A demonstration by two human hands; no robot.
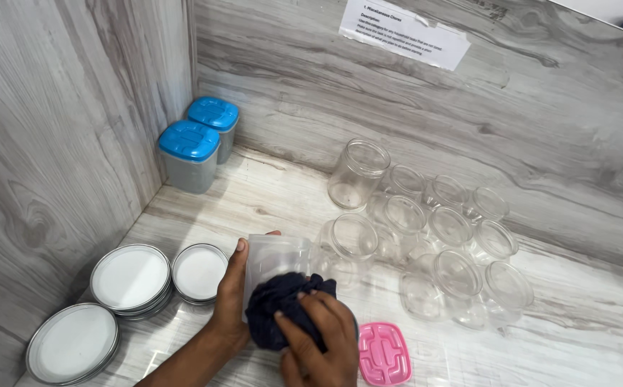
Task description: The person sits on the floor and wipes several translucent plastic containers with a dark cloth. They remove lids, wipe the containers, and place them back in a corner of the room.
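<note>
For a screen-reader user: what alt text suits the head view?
A left hand holds a clear square container while the right hand presses a dark cloth into it. Open clear jars, a pink lid and white-topped lids lie around.

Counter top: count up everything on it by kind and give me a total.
Clear round jars: 10
Grey containers with blue lids: 2
Round white lids: 3 on show, perhaps more stacked under them
Pink lid: 1
Clear square container, in the left hand: 1
Dark blue cloth, under the right hand: 1
Total: 18
</note>
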